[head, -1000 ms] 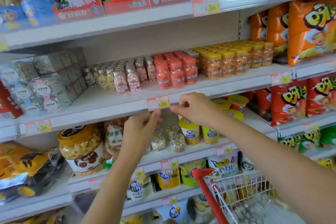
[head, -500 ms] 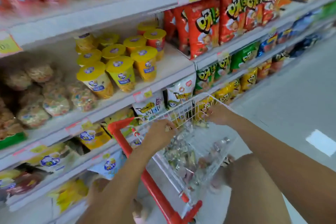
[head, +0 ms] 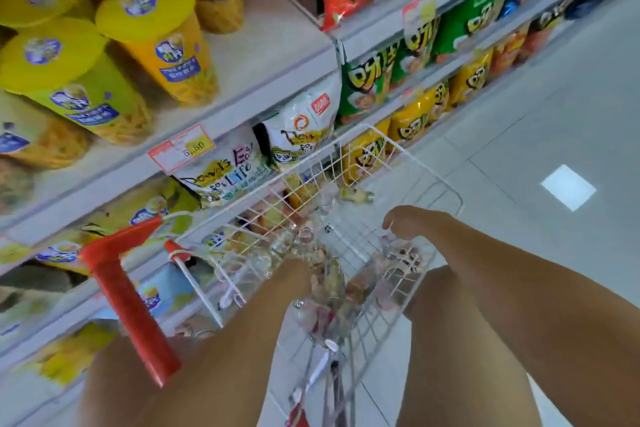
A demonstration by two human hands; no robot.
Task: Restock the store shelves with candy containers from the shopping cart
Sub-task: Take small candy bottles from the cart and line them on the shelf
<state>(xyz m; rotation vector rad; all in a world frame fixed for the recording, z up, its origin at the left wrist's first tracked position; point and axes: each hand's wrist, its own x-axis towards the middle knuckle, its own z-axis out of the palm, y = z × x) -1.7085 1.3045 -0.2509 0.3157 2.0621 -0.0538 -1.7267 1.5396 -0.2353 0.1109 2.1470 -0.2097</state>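
Left hand [head: 294,276]: I read it nearer, among the candy containers [head: 334,291]; grip hidden.
Right hand [head: 412,222]: curled, just right; hold unclear.

Single view, worn on the head. Looks forward and steeply down into the shopping cart [head: 349,149], from just behind and above its red handle [head: 128,302]. Sits close, with the cart's wire basket filling the middle and lower frame. Tilted sideways: shelves [head: 273,80] left of the cart run slantwise up toward the top right corner, grey floor [head: 554,107] right of the cart and beyond it. Wide-angled, soft and smeared toward the edges.
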